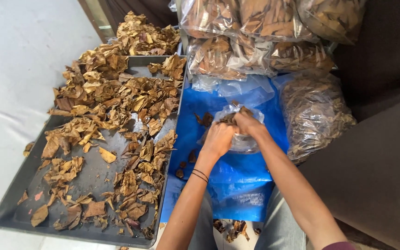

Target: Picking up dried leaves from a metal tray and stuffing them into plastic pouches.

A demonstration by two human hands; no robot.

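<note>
A small clear plastic bag [241, 141] with dry brown leaves in it rests on a blue plastic sheet [237, 178] over my lap. My left hand [217, 139] grips the bag's near left side. My right hand [247, 124] is closed at the bag's mouth, fingers pushed in among the leaves. A dark band sits on my left wrist. To the left lies a wide dark grey tray [10, 199] covered with loose dry leaves [112, 102].
Several clear bags packed with dry leaves [251, 37] are stacked at the back, with a larger bag [315, 115] at the right. A few leaf scraps lie on the blue sheet and by my knees. A white surface spreads to the left of the tray.
</note>
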